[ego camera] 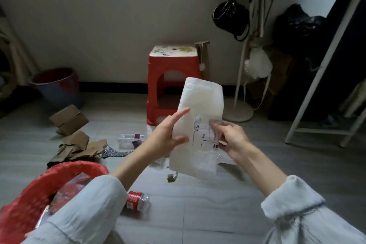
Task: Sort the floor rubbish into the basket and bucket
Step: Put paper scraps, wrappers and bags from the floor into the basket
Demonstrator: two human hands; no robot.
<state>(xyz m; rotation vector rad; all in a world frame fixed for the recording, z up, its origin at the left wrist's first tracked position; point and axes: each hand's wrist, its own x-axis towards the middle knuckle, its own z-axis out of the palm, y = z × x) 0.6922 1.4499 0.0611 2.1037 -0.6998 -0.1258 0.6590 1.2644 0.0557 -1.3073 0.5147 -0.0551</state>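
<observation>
Two containers wait on the left side of the floor: a blue bucket (57,87) with a red lining stands far back against the wall, and a basket (29,200) lined with a red bag sits close by at the lower left, already holding some reddish wrapping. Between them lie a brown cardboard box (68,120) and torn cardboard scraps (79,149), with a patterned scrap (113,152) and a clear plastic tray (130,140) just beyond. A crushed bottle (136,201) with a red label lies near the basket. Further right, the left hand (168,136) holds the edge of a white padded mailer (198,125), forefinger stretched up along it and thumb pressing its face, while the right hand (231,140) pinches crumpled clear plastic (215,125) at the mailer's printed label. The mailer is lifted upright in front of a red stool (172,85), well off the floor. It looks as though the person is stripping the label film or checking the mailer before binning it. Next comes a choice of container; the basket is nearer, and one hand would need to let go first.
</observation>
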